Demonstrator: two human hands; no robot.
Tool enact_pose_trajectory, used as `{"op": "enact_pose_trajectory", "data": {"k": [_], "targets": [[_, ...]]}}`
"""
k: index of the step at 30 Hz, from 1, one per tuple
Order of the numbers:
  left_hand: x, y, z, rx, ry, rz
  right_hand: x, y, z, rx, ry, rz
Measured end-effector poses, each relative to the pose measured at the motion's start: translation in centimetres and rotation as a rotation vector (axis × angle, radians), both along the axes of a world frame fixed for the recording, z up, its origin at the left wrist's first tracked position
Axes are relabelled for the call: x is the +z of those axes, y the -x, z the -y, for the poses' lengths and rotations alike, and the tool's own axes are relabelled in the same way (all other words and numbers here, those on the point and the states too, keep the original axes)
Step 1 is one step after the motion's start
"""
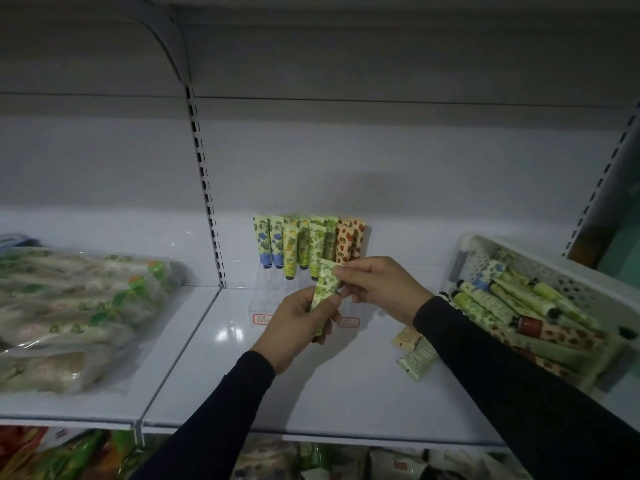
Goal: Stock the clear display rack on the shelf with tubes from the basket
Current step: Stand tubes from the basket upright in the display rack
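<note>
Centre frame: our left hand (294, 323) grips the small green-patterned soft plastic tube (325, 289); our right hand (377, 284) pinches its upper end. Likely light, squashy, slick; best held mid-body.

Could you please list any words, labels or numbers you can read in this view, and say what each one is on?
None can be read.
Two red-bordered tags on the clear display rack: too small and blurred.
Print on the loose tubes lying on the shelf: blurred.
Tubes in the basket and the bagged goods: patterns only, nothing legible.
</note>
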State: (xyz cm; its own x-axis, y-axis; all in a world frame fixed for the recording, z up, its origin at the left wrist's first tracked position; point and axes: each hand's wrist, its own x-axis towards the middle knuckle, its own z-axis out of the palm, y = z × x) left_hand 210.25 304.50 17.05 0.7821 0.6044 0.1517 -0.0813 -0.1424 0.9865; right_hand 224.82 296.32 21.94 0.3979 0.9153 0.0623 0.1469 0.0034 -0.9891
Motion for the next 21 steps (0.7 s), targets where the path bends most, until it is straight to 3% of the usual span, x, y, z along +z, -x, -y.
{"op": "enact_pose_trajectory", "data": {"k": [5, 11, 15, 21], "targets": [[-0.4, 1.9, -2.1, 0.108, -0.119, -0.108, 0.9, -0.2, -0.4, -0.101, -0.088, 0.016], [-2.4, 6.2, -7.6, 0.572, -0.519, -0.316, 1.8, -2.4, -1.6, -0.441, -0.165, 0.313], [-4.3, 6.9, -10.1, 0.412, -0.669, -0.674, 2.3, -2.5, -2.9, -0.515, -0.175, 0.49], [-6.5, 6.1, -10.5, 0.278, -0.894, -0.774, 2.1, -2.4, -5.2, -0.551, -0.154, 0.582]]}}
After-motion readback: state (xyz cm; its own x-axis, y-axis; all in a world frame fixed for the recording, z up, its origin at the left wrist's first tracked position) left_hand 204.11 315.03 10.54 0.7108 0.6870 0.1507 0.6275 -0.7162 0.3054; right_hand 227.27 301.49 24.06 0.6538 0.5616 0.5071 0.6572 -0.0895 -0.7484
